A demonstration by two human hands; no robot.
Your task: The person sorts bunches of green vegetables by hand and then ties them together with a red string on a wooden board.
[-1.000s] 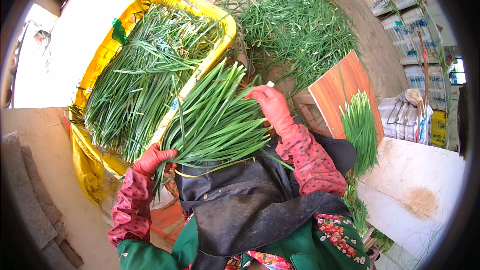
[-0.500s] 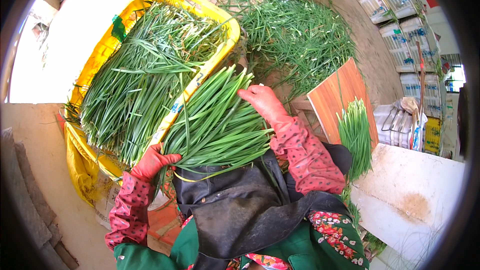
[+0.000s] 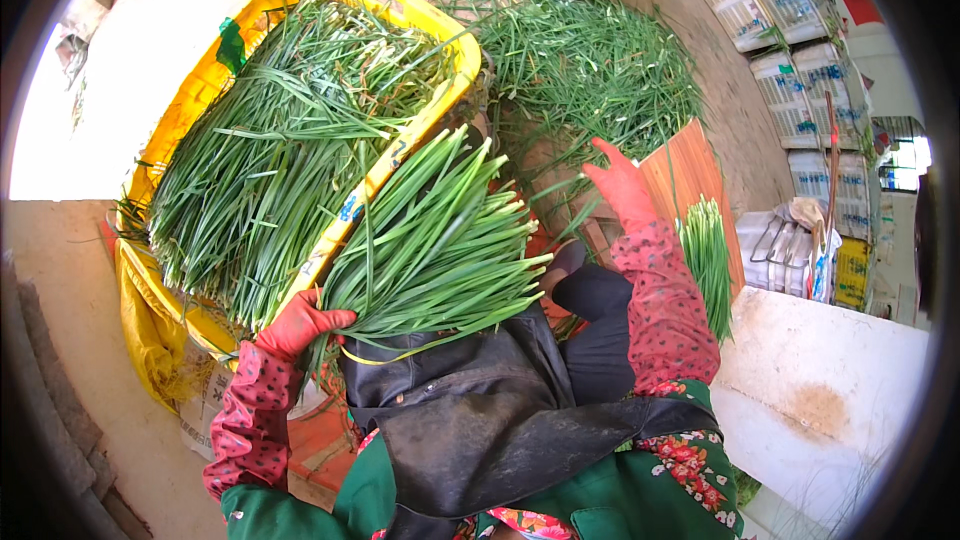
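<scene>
A thick bunch of garlic chives point(image 3: 430, 250), green leaves with pale cut ends, lies fanned out across my lap on a dark apron point(image 3: 500, 430). My left hand point(image 3: 300, 325), in a red rubber glove, is closed around the leafy end of this bunch. Away from the bunch, to its right, my gloved right hand point(image 3: 622, 185) is raised with thumb and forefinger apart. A few loose leaves hang near its fingertips, blurred. Left of my lap stands a yellow plastic crate point(image 3: 365, 185) heaped with more chives point(image 3: 270, 160); its rim touches the bunch.
A large pile of discarded leaves point(image 3: 600, 65) covers the ground ahead. On the right, a neat chive bunch point(image 3: 710, 260) rests on a wooden board point(image 3: 690, 170), beside a stained white panel point(image 3: 830, 370). White crates point(image 3: 810, 90) are stacked at the far right.
My right hand has left the bunch and swung right toward the pile, its fingers spreading. The bunch's pale ends have fanned apart. My left hand keeps its hold.
</scene>
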